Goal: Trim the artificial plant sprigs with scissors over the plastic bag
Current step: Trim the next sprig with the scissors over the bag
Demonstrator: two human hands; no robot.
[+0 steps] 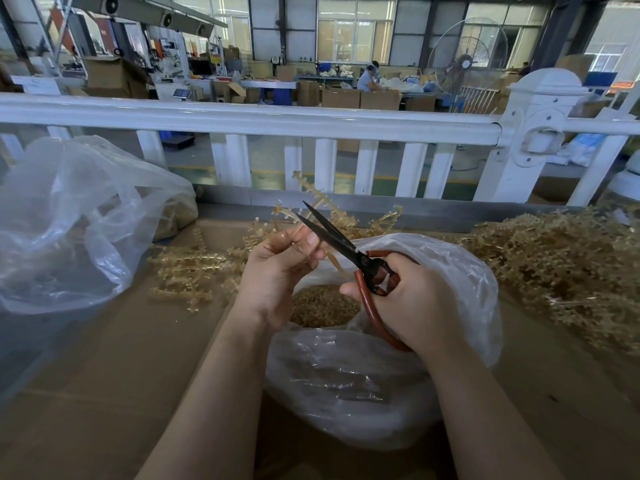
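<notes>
L hand (277, 268) pinches tan beaded sprig (313, 199), R hand (405, 303) grips scissors (346, 247), blades apart.

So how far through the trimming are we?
Done: trimmings fill the bag. In hand: left hand holds a sprig, right hand holds open scissors at it. Left: the big pile on the right.

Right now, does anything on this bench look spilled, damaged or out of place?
Nothing stands out. The left hand holds a sprig, the right hand holds open scissors, and the trimmings lie inside the plastic bag.
</notes>
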